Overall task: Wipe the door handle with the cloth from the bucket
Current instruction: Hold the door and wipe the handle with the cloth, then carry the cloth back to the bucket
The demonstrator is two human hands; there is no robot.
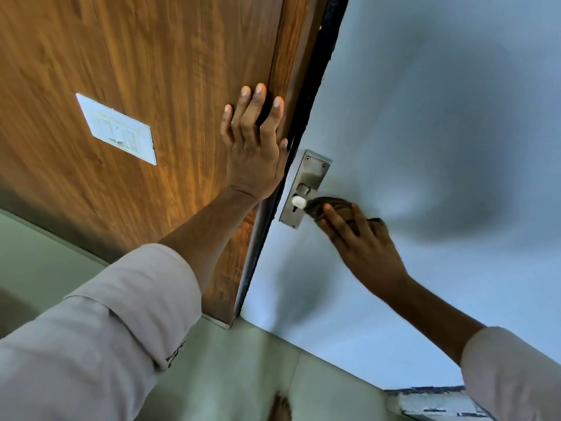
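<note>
A steel door handle plate (306, 183) with a white knob end (299, 201) and a keyhole is fixed on the pale grey door (425, 147). My right hand (361, 241) presses a dark cloth (324, 205) around the lever of the handle, just right of the plate; the lever itself is hidden under the cloth and fingers. My left hand (255, 141) lies flat with fingers spread against the wooden panel (151, 71) at the door's edge, holding nothing. The bucket is not in view.
A white switch plate (117, 129) sits on the wooden panel to the left. A dark door edge strip (303, 132) runs between the panel and the grey door. Pale floor tiles (243, 375) and a foot (280, 408) show below.
</note>
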